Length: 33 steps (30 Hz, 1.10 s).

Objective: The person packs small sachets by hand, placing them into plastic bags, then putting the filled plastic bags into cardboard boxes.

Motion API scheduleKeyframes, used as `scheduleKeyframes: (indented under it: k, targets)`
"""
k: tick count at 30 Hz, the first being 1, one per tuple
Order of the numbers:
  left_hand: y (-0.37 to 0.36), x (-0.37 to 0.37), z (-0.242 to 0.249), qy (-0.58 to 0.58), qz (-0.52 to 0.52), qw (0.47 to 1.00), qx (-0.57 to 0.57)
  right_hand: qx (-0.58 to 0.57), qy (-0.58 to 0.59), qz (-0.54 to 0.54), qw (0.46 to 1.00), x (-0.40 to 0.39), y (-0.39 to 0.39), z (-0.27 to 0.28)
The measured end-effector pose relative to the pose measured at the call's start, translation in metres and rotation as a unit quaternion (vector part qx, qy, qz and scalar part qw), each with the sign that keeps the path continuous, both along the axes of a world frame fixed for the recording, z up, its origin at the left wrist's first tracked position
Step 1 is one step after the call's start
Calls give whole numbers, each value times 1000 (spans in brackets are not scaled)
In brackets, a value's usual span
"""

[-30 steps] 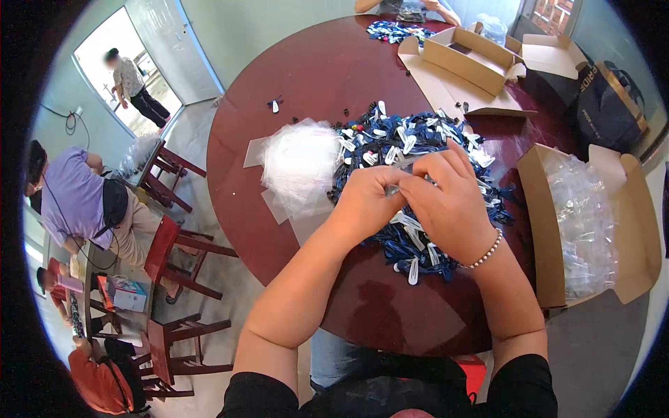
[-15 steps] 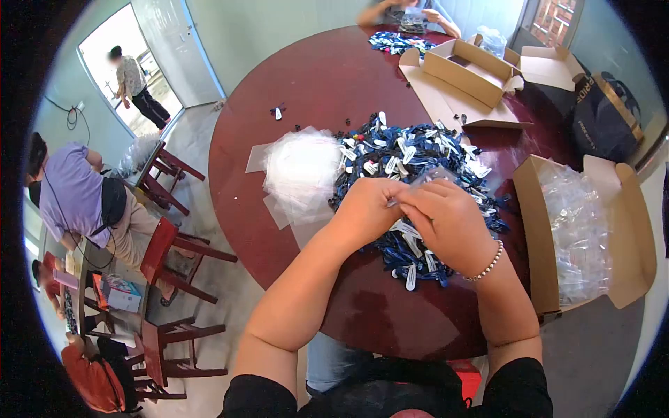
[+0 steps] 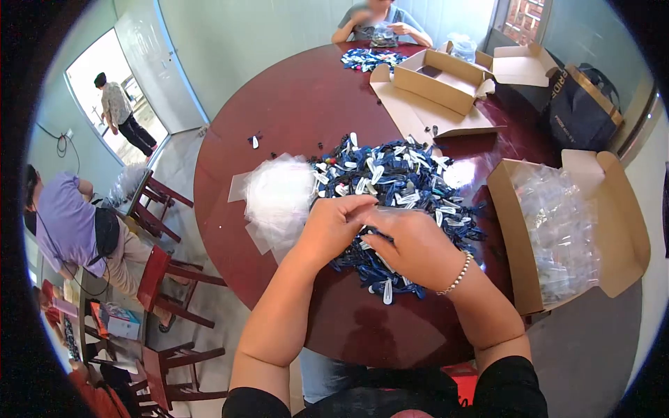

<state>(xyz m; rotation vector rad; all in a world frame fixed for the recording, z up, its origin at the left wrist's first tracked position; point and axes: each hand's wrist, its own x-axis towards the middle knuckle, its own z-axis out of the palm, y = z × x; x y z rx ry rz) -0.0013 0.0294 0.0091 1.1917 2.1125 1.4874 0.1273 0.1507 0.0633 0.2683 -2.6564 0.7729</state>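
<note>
My left hand [image 3: 333, 228] and my right hand [image 3: 412, 248] meet over a heap of dark blue and white hair clips [image 3: 390, 171]. Between their fingertips is a small clear plastic bag [image 3: 380, 212], mostly covered by my right hand. Both hands have their fingers pinched at its edge; whether clips are inside cannot be made out. Just left of the heap lies a loose stack of flat clear plastic bags [image 3: 279, 198]. One white clip [image 3: 255, 142] rests alone on the table farther left.
On the round red table [image 3: 279, 104], an open cardboard box [image 3: 519, 230] holds filled clear bags [image 3: 557, 233] at right. Another cardboard box [image 3: 435, 80] and a dark bag [image 3: 582, 108] stand behind. Across sits a person [image 3: 383, 24] with more clips [image 3: 369, 60]. Chairs [image 3: 167, 285] stand left.
The whole view has shifted slightly, so the table appears farther left. My hands have drawn a little lower over the heap, and the clear bag is now less visible between them.
</note>
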Motion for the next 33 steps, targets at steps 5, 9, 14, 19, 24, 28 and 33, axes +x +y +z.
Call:
scheduleKeyframes:
  k: [5,9,14,19,24,28,33]
  targets:
    - [3,-2,-9,36,-5,999,32,23,52,28,998,-7,9,-13]
    - [3,-5,-13,89,-11,995,42,98,-41,31,994,-3,12,-6]
    - [-2,-11,-10,114,-42,993,2,19,-36,-16,999,-2,13,-1]
    - [2,-2,2,234,-4,971,49,141,-28,4,990,-1,16,-7]
    - [-1,10,16,126,-112,985,20,127,-61,68,988,2,5,-14]
    - [-2,11,20,28,-154,986,-49,89,-41,67,993,4,2,-11]
    - [0,16,21,33,-145,989,9,108,-10,57,992,8,0,-4]
